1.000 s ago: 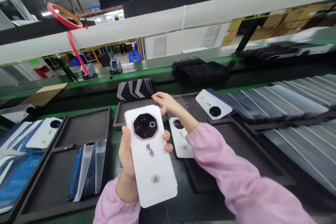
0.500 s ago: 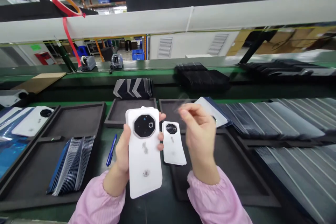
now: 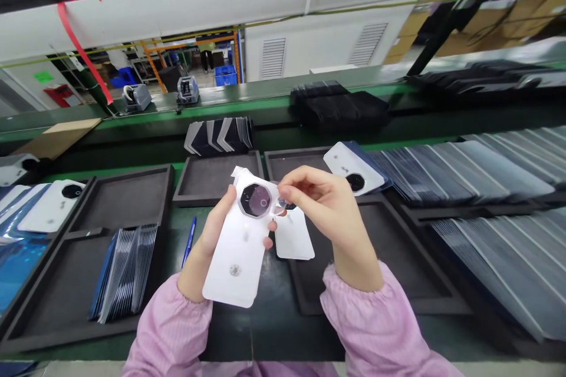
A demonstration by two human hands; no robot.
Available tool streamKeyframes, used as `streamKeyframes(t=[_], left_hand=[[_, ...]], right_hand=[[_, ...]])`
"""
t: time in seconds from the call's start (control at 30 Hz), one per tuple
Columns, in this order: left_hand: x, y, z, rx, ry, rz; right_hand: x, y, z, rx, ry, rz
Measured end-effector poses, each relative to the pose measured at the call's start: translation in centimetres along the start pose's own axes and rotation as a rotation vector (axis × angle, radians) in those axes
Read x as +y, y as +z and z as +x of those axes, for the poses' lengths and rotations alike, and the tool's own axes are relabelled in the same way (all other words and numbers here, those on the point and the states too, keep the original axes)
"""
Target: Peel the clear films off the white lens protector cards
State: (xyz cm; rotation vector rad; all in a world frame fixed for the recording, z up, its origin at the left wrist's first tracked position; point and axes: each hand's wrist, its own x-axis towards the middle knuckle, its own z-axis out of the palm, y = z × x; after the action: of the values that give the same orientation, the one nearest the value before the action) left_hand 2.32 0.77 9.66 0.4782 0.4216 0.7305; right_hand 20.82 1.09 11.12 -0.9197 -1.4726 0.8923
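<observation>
My left hand (image 3: 212, 234) is closed around a white phone back panel (image 3: 236, 250), tilted, with a dark octagonal camera area near its top. A pale flap sticks up at the panel's top edge. Thumb and forefinger of my right hand (image 3: 331, 203) pinch a small clear piece of film (image 3: 279, 206) beside the camera area's right edge. Behind them on the green bench lies another white phone panel (image 3: 294, 238), its camera end partly covered by my right hand.
Dark trays with bundled film-like sheets (image 3: 126, 274) stand on the left, near a blue pen (image 3: 189, 241). At right are rows of overlapping grey sheets (image 3: 469, 174) and a white panel (image 3: 347, 162) on blue backing. Tape dispensers (image 3: 188, 90) sit on the back ledge.
My right hand has brought the clear film left and down to the panel's camera area. The panel in my left hand has tilted, its top leaning right. The head view has shifted downward.
</observation>
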Motion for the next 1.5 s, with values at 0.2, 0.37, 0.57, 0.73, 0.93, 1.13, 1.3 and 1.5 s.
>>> streamKeyframes(t=[0.2, 0.37, 0.57, 0.73, 0.93, 1.13, 1.3, 1.5], left_hand=[[0.5, 1.0, -0.2, 0.037, -0.017, -0.03], [0.3, 0.9, -0.1, 0.038, -0.005, -0.018], [0.2, 0.8, -0.3, 0.029, 0.025, 0.003], [0.0, 0.9, -0.3, 0.01, 0.037, 0.018], [-0.3, -0.2, -0.4, -0.016, 0.061, 0.054], [-0.6, -1.0, -0.2, -0.066, 0.055, 0.073], [-0.8, -1.4, 0.0, -0.07, 0.133, 0.056], [-0.6, -1.9, 0.0, -0.08, 0.119, 0.069]], right_hand=[[0.2, 0.5, -0.1, 0.036, 0.004, -0.022], [0.2, 1.2, 0.0, 0.043, 0.075, 0.006], [0.5, 1.5, 0.2, 0.054, 0.109, 0.033], [0.5, 1.7, 0.1, 0.043, 0.084, -0.02], [0.9, 3.0, -0.2, 0.35, -0.25, -0.49], [1.8, 3.7, -0.2, 0.401, -0.262, -0.45], [2.4, 3.8, 0.0, 0.476, -0.304, -0.265], [3.7, 3.7, 0.8, 0.566, -0.314, -0.104]])
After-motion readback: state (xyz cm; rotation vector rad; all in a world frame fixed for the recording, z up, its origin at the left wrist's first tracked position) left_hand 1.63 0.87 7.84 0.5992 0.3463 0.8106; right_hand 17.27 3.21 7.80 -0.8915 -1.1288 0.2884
